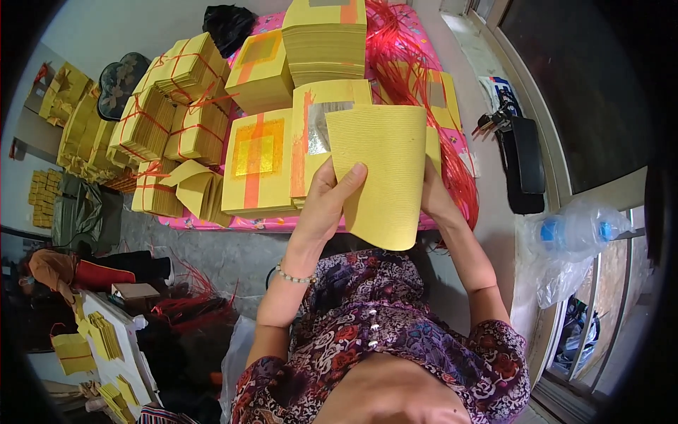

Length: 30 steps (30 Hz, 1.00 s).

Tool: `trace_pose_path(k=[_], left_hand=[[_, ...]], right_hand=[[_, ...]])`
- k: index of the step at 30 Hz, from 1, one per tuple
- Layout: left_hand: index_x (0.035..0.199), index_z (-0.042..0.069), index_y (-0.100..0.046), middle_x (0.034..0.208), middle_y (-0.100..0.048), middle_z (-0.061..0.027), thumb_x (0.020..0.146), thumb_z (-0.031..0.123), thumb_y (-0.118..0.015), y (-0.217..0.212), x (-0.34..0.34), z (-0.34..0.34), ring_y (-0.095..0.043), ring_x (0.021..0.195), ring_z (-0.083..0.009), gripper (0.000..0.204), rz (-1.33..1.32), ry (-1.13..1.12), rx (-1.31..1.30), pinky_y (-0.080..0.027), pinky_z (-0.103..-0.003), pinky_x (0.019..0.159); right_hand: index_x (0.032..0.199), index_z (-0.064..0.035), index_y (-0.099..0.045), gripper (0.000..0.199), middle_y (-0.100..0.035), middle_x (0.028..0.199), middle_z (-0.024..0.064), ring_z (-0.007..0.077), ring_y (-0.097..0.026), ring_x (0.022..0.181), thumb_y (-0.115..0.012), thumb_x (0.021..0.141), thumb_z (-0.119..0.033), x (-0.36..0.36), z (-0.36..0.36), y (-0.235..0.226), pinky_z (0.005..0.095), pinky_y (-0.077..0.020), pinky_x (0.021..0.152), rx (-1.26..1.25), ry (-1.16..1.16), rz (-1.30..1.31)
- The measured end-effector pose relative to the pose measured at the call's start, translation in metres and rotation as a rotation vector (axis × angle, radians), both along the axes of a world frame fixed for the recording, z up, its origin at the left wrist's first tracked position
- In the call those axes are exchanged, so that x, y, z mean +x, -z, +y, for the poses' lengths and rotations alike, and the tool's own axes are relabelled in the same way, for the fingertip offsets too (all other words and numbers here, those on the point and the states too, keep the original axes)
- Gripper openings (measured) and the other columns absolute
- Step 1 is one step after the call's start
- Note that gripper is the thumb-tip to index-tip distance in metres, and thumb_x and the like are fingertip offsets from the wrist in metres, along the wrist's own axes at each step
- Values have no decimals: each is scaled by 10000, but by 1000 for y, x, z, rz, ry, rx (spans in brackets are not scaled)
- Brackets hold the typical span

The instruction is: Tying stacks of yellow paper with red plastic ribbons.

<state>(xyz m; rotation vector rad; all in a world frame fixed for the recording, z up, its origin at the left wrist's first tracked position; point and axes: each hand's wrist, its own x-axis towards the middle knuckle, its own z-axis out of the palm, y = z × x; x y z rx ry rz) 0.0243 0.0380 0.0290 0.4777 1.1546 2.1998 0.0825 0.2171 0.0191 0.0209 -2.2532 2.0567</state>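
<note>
A yellow sheet of ridged joss paper (381, 177) is held up in front of me, bent over along its right side. My left hand (330, 196) grips its left edge, thumb pressed on the front and fingers behind. At the right edge, my right hand (436, 196) is closed on the same paper, its fingers mostly hidden behind it. Just beyond stands a stack of yellow paper with a silver square (319, 127) and an orange stripe, partly covered by the sheet. Left of that is a stack with a gold square (256, 157).
Red-tied paper bundles (145, 124) pile up at the left of the pink patterned cloth (275, 223). Long red plastic strands (452, 159) hang down its right side. Keys (498, 119) and a black case (525, 152) lie on the ledge. Another person (63, 272) is at a white table (131, 346).
</note>
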Motion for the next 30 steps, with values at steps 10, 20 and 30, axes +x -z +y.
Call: trace_pose_path(k=[10,20,30], left_hand=[[1269,8,-404,1164,-547,-91,881,58,-641,3,-4,13,-537,1051,-153,457,619,-377,-128,-460,-281,876],[1288,1,-364,1162,-520,-102,906,29,-584,23,-20,11,-512,1055,-141,442,572,-335,-131,-443,-281,866],[1196,-7,-446,1031,-603,-74,915,65,-596,7,-19,24,-558,926,-99,327,582,-352,-163,-476,-248,774]], right_hand=[[1374,-2,-329,709,-526,1254,98,188,-521,1160,-724,810,-169,0,-1,2,340,-433,970,-181,74,364],[1362,-18,-356,737,-517,1255,105,186,-517,1156,-767,758,-111,-23,-14,12,336,-435,965,-100,110,274],[1276,-4,-448,568,-596,1153,99,158,-597,1024,-731,791,-87,-17,-4,-2,300,-496,866,-143,143,241]])
